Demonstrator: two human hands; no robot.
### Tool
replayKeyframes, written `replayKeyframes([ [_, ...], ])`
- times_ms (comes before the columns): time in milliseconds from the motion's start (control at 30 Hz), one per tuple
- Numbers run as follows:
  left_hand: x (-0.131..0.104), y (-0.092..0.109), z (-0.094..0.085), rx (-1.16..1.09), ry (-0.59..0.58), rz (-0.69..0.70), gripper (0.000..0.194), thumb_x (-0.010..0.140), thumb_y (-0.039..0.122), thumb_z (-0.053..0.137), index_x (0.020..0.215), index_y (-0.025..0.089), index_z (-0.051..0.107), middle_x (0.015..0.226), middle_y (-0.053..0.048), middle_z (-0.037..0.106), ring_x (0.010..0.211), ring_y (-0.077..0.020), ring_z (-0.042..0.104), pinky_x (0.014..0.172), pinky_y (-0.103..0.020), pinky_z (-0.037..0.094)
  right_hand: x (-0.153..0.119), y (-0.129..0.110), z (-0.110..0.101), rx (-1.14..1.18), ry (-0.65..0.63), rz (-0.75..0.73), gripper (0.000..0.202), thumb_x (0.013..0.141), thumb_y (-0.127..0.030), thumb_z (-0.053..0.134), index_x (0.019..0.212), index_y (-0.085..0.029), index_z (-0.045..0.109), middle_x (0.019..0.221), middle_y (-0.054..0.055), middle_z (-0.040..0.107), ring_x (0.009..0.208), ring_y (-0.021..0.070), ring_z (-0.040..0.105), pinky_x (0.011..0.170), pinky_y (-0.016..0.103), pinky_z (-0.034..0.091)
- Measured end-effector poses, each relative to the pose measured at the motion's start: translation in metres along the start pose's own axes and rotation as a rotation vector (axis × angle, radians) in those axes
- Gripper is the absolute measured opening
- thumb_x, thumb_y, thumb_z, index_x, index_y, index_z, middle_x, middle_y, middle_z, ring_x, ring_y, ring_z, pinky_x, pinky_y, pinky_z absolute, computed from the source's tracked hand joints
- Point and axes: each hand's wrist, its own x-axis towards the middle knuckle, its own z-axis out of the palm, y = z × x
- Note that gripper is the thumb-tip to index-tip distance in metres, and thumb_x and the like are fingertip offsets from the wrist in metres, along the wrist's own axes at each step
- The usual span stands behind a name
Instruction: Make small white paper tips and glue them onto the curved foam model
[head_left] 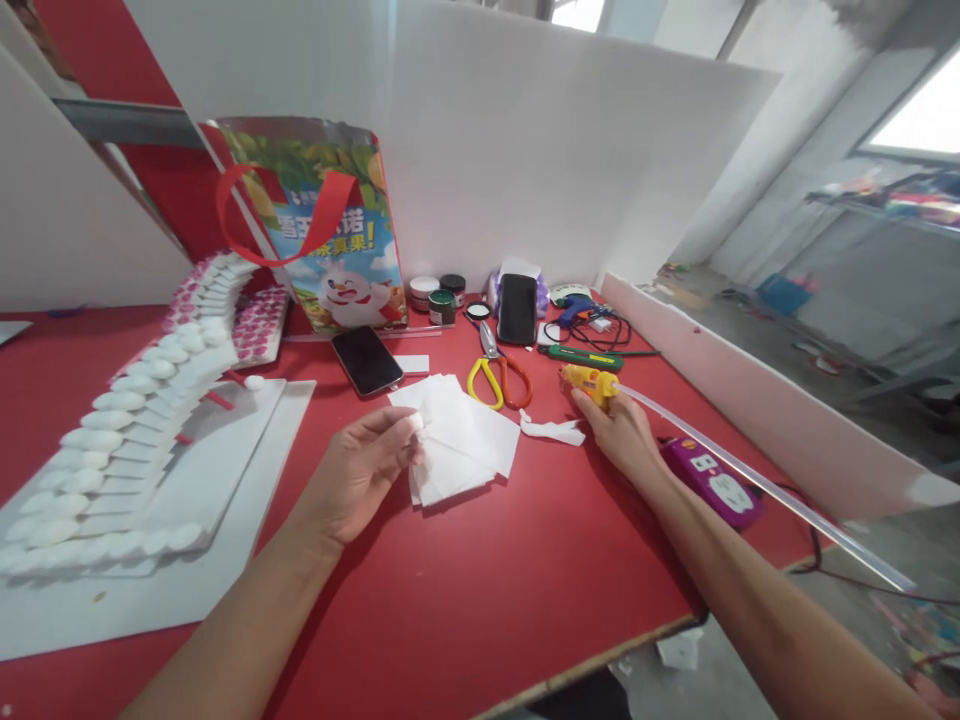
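From where I stand, the left hand (367,468) is over the near left edge of a loose stack of white paper sheets (469,450) on the red table (450,620). Its thumb and forefinger are pinched nearly closed on a small white piece (415,422), which sits right at the fingertips and pokes out a little at the top. The other fingers curl in beneath; whether they touch the paper, I can't tell.

Over to the right, the right hand (621,428) has its fingers closed around a yellow glue gun (591,383). The gun lies at the far end of the hand, its nozzle turned left, and a long clear glue stick (757,490) runs from its back end, above the forearm, toward the near right. A purple power strip (709,482) is just right of that forearm.

Between the hands, a crumpled white strip (553,431) lies right of the sheets. Beyond it are pliers (489,342) with one yellow and one orange-red handle, spread apart, and a green tool (583,357) to their right. A phone (367,360) lies beyond the left hand, near a bright carrier bag (337,270). At far left, a curved white model (124,430) has rows of rounded pieces.
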Motion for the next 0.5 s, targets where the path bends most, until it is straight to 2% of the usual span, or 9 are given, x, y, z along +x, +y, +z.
replayKeyframes([
  [167, -0.001, -0.001, 0.001, -0.042, -0.03, -0.01, 0.041, 0.052, 0.037, 0.101, 0.075, 0.013, 0.077, 0.067, -0.001, 0.067, 0.061, -0.0084, 0.059, 0.061, -0.019, 0.052, 0.007, 0.003, 0.0, -0.047, 0.009, 0.001, 0.053, 0.086, -0.068, 0.049, 0.056, -0.026, 0.04, 0.057, 0.005, 0.052, 0.058, 0.0198, 0.05, 0.059, 0.035, 0.035],
  [233, -0.001, -0.002, 0.001, -0.053, -0.037, -0.005, 0.04, 0.052, 0.036, 0.101, 0.076, 0.013, 0.077, 0.067, -0.001, 0.066, 0.062, -0.0085, 0.059, 0.061, -0.019, 0.052, 0.004, 0.008, -0.002, -0.079, 0.028, -0.006, 0.053, 0.083, -0.072, 0.049, 0.057, -0.027, 0.039, 0.063, 0.008, 0.056, 0.065, 0.023, 0.054, 0.063, 0.036, 0.041],
  [300, 0.0, -0.004, 0.001, -0.064, -0.037, 0.003, 0.039, 0.053, 0.035, 0.101, 0.077, 0.014, 0.078, 0.067, 0.0, 0.066, 0.063, -0.009, 0.06, 0.062, -0.02, 0.053, -0.005, 0.013, -0.005, -0.121, 0.02, -0.048, 0.053, 0.083, -0.074, 0.048, 0.062, -0.026, 0.046, 0.073, 0.012, 0.062, 0.078, 0.0281, 0.06, 0.072, 0.04, 0.048],
  [333, 0.0, -0.004, 0.001, -0.068, -0.036, 0.005, 0.039, 0.053, 0.035, 0.101, 0.078, 0.014, 0.078, 0.068, 0.0, 0.066, 0.063, -0.0093, 0.06, 0.063, -0.021, 0.053, -0.013, 0.014, -0.007, -0.149, 0.017, -0.08, 0.052, 0.085, -0.072, 0.046, 0.067, -0.024, 0.053, 0.081, 0.014, 0.065, 0.087, 0.0312, 0.062, 0.077, 0.042, 0.05],
  [400, -0.001, -0.004, 0.0, -0.074, -0.038, 0.002, 0.039, 0.054, 0.036, 0.1, 0.078, 0.015, 0.078, 0.069, 0.0, 0.067, 0.064, -0.0095, 0.06, 0.064, -0.022, 0.053, -0.037, 0.012, -0.013, -0.221, 0.074, -0.151, 0.054, 0.09, -0.066, 0.044, 0.093, -0.016, 0.066, 0.105, 0.022, 0.068, 0.108, 0.0372, 0.062, 0.091, 0.049, 0.051],
  [467, -0.001, -0.004, 0.001, -0.081, -0.054, -0.005, 0.038, 0.055, 0.035, 0.1, 0.077, 0.014, 0.078, 0.07, -0.001, 0.066, 0.064, -0.0095, 0.059, 0.064, -0.022, 0.053, -0.066, 0.0, -0.02, -0.322, 0.177, -0.225, 0.059, 0.096, -0.056, 0.042, 0.122, -0.008, 0.064, 0.126, 0.028, 0.062, 0.122, 0.0428, 0.057, 0.1, 0.059, 0.047],
  [500, -0.002, -0.004, 0.001, -0.086, -0.066, -0.009, 0.038, 0.055, 0.035, 0.1, 0.078, 0.014, 0.078, 0.07, 0.0, 0.066, 0.064, -0.0093, 0.059, 0.064, -0.022, 0.053, -0.081, -0.009, -0.024, -0.335, 0.204, -0.268, 0.058, 0.098, -0.052, 0.042, 0.131, -0.008, 0.061, 0.131, 0.029, 0.06, 0.124, 0.0435, 0.056, 0.102, 0.061, 0.045],
])
